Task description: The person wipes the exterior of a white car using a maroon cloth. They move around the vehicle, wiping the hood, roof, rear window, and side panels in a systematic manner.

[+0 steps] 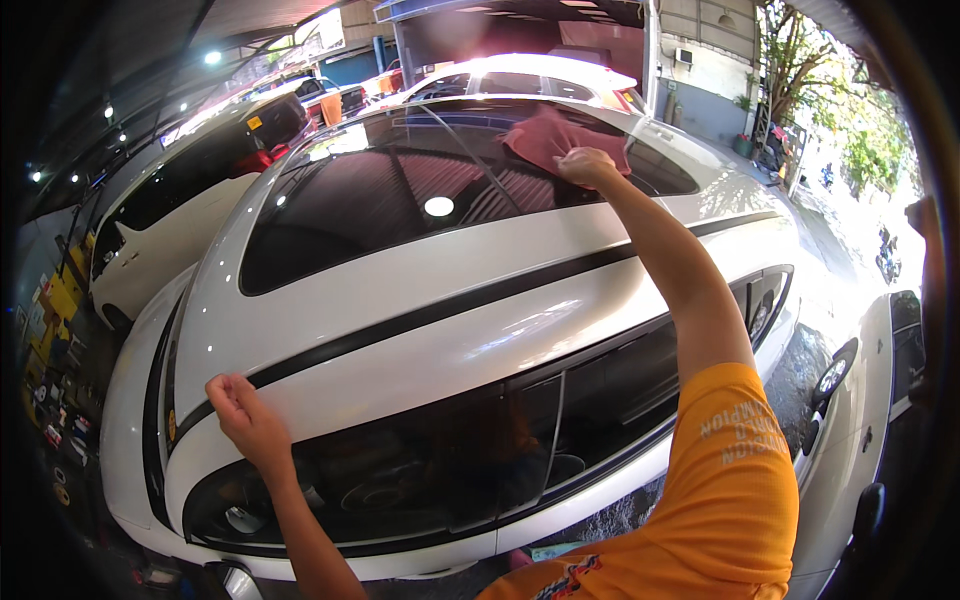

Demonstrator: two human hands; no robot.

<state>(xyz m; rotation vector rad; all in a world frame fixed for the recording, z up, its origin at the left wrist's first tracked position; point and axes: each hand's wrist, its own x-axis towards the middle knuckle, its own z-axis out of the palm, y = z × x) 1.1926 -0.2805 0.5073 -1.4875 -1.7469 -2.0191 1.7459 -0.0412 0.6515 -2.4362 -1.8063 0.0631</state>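
A white car fills the middle of the view, seen from above its side. My right hand grips a dark pink cloth, which lies spread over the rear part of the dark glass roof panel. My right arm stretches across the roof to reach it. By the front corner of the roof, near the black roof strip, my left hand is raised with its fingers curled. Nothing shows in it, though its palm side is partly hidden. Dark side windows run below.
A light-coloured van is parked beyond the car at left, and another white car stands behind. At right is a silver vehicle with a wheel showing. Yellow shelving with assorted items lines the far left.
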